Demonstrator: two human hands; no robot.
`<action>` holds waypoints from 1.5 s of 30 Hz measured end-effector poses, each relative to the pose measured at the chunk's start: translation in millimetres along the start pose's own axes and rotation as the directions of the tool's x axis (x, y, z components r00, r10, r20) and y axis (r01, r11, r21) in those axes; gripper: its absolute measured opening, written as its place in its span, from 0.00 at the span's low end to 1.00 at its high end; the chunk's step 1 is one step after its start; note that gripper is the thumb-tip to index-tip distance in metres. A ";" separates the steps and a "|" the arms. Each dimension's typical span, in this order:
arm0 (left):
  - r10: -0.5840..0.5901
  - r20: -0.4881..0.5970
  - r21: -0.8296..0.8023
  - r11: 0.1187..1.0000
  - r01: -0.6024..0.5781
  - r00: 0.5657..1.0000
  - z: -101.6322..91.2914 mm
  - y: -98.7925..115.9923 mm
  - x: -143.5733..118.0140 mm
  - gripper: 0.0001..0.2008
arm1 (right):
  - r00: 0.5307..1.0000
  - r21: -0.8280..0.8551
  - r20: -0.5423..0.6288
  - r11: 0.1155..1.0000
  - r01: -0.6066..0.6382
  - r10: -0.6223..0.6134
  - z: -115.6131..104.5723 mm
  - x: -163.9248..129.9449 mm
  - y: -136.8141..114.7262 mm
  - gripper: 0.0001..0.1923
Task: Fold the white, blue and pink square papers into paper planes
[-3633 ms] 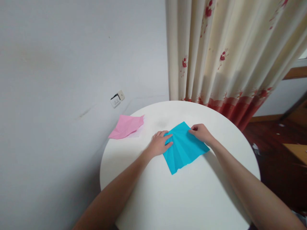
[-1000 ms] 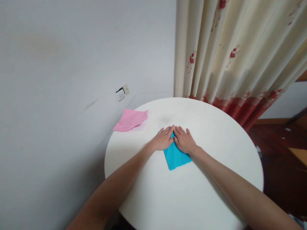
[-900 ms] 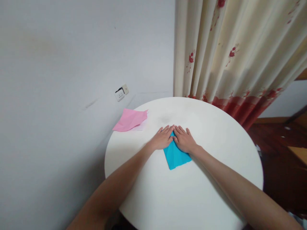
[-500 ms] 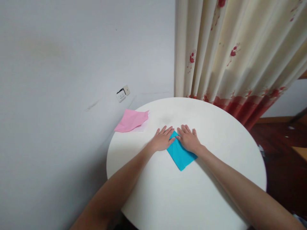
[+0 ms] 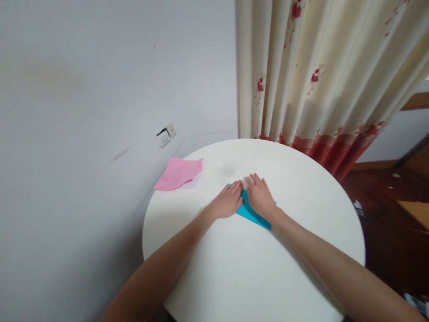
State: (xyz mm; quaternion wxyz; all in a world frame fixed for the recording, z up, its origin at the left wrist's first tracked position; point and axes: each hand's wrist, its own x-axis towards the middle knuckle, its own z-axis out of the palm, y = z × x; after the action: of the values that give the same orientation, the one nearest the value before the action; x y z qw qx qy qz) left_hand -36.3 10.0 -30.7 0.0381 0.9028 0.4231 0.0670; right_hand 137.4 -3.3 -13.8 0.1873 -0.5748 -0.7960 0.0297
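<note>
I read left hand (image 5: 228, 200) and right hand (image 5: 260, 197) extended over the paper (image 5: 250, 212), pinching nothing. Likely light, easily creased; hold by near corner (image 5: 267, 224).

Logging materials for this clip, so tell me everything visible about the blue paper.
The blue paper is a thin, plain, bright blue sheet that looks folded. It lies on the white table, its long near edge slanting toward the person's right. The left hand and right hand rest on it, covering much of it; small bits peek out beyond both. Its full outline and number of layers can't be told.
</note>
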 end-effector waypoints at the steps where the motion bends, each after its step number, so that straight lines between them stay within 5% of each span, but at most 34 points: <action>1: -0.043 -0.024 0.009 0.999 0.043 0.999 2.5 -0.8 2.1 0.28 | 1.000 0.041 0.021 0.999 0.022 -0.023 2.2 -2.1 -4.9 0.28; 5: -0.170 -0.089 0.043 0.984 0.174 0.981 8.7 0.4 7.2 0.27 | 0.991 0.052 0.124 0.998 0.045 -0.051 12.6 -7.2 -17.5 0.30; 12: -0.013 -0.020 0.021 1.000 0.014 1.000 1.9 -1.2 0.1 0.29 | 0.984 -0.031 0.154 0.995 0.097 -0.091 17.3 0.5 -3.7 0.31; 17: -0.113 -0.076 0.014 0.993 0.114 0.991 9.5 4.0 0.8 0.28 | 0.968 0.004 0.164 0.981 0.191 -0.190 13.8 9.5 11.1 0.30; 26: -0.373 -0.111 0.099 0.918 0.383 0.921 6.8 21.2 2.8 0.29 | 0.991 -0.040 0.120 0.997 0.067 -0.061 20.3 -0.3 -4.1 0.30; 32: -0.177 -0.060 0.153 0.971 0.185 0.982 4.8 17.6 1.3 0.28 | 0.978 -0.037 0.154 0.988 0.149 -0.141 22.6 5.7 4.6 0.31; 35: -0.171 -0.070 0.143 0.973 0.179 0.983 5.9 14.5 1.7 0.28 | 0.982 -0.046 0.135 0.989 0.139 -0.132 23.5 5.6 6.2 0.31; 45: -0.197 -0.057 0.144 0.968 0.204 0.979 6.9 12.2 1.3 0.29 | 0.974 -0.161 0.093 0.968 -0.191 0.207 8.4 4.2 47.7 0.41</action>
State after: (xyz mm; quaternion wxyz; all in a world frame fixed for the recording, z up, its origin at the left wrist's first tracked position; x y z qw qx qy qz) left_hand -25.1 3.1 -35.9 -0.0317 0.8541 0.5167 0.0500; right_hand 176.5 18.1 -33.0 0.0953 -0.6619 -0.7432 0.0192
